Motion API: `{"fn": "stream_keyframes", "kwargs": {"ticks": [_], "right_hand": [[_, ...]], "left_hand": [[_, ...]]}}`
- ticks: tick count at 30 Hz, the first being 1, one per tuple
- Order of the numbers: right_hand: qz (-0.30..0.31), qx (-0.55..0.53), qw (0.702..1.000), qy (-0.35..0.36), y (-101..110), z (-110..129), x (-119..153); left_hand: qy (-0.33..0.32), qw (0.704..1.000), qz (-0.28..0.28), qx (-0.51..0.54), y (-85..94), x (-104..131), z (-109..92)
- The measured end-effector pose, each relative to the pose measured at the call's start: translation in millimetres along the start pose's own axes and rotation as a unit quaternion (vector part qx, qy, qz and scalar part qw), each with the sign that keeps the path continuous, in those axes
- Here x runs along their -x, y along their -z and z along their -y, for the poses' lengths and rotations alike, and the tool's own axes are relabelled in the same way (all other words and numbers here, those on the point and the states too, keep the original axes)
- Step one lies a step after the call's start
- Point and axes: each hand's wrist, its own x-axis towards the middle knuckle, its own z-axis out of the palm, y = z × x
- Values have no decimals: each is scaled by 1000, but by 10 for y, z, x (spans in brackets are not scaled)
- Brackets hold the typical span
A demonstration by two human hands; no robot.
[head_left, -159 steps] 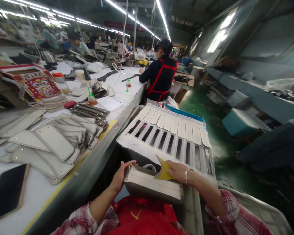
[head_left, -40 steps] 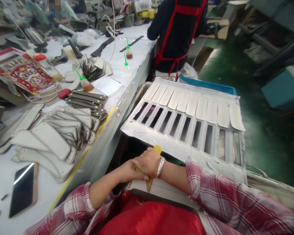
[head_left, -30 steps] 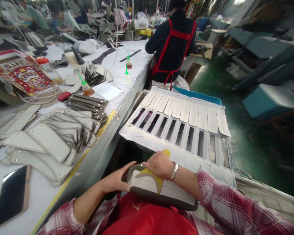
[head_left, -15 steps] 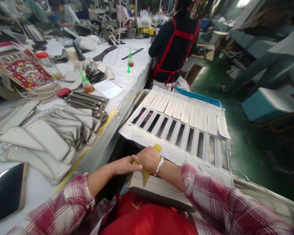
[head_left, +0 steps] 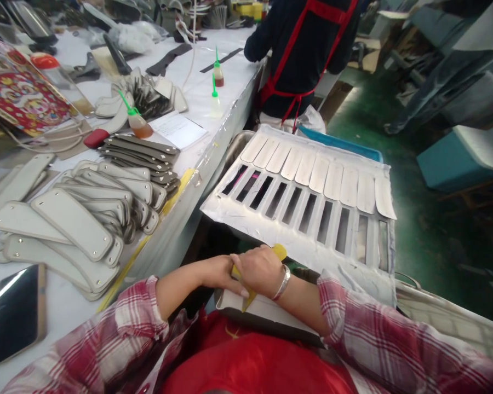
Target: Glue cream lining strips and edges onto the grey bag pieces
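Low in front of my red apron, my right hand (head_left: 259, 268) is closed round a flat yellow tool (head_left: 280, 251); its rounded end sticks out above the fist and its pointed end below. Against it lies my left hand (head_left: 222, 273), thumb stretched down beside the tool, the other fingers curled and partly hidden behind the right hand. Under both hands is a long pale piece with a dark side (head_left: 273, 312), partly covered by my forearm. Just beyond stands a white slotted rack (head_left: 234, 210) with a row of white rounded strips (head_left: 318, 175) along its far side.
On the white table (head_left: 213, 148) at left lie piled pale straps with studs (head_left: 72, 221), stacked dark straps (head_left: 139, 156), a phone (head_left: 17, 314) and a green-tipped bottle (head_left: 139, 126). A co-worker in red apron straps (head_left: 302, 65) is ahead. A blue bin (head_left: 447, 158) stands right.
The view has tilted downward, so the background sits higher. My hands appear slightly further right, the right one still round the yellow tool and the left still against it.
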Motion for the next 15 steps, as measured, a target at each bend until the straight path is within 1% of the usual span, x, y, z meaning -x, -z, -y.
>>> {"fn": "stream_keyframes", "kwargs": {"ticks": [3, 5, 8, 11, 12, 14, 15], "right_hand": [[18, 8, 1000, 7, -5, -2, -28], [39, 13, 999, 32, 1, 12, -87], [60, 25, 995, 71, 24, 42, -195], [51, 27, 992, 112, 59, 29, -241], [52, 27, 991, 120, 74, 4, -232], [44, 13, 993, 108, 116, -76, -177], [26, -22, 996, 78, 147, -124, -135]], "left_hand": [[-6, 1000, -11, 21, -25, 50, 28], [5, 998, -32, 50, -72, 109, 31], [3, 992, -75, 99, -172, 183, 1], [-24, 984, -133, 120, -247, 235, -37], [-28, 981, -141, 126, -260, 264, -41], [-22, 980, -130, 150, -273, 358, -24], [-15, 979, -118, 168, -279, 422, -3]]}}
